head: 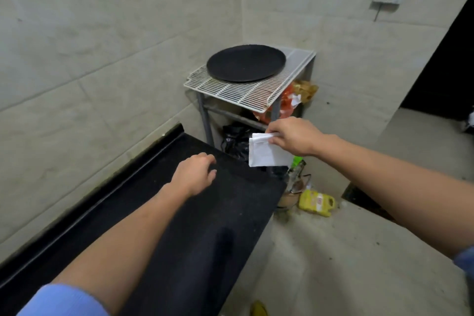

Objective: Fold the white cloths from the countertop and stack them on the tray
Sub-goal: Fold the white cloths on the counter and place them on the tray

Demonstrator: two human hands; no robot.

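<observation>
A folded white cloth (265,152) hangs in the air past the far end of the black countertop (195,218). My right hand (292,137) pinches it by its top edge. A round black tray (246,63) lies bare on a white wire rack, beyond and above the cloth. My left hand (196,173) hovers over the far part of the countertop with its fingers loosely curled, holding nothing. No other cloth shows on the countertop.
The wire rack (230,90) tops a metal stand in the tiled corner, with orange bags and a black bag beneath. On the floor beside the countertop end lie a yellow jug (316,202) and some clutter. A dark doorway opens at right.
</observation>
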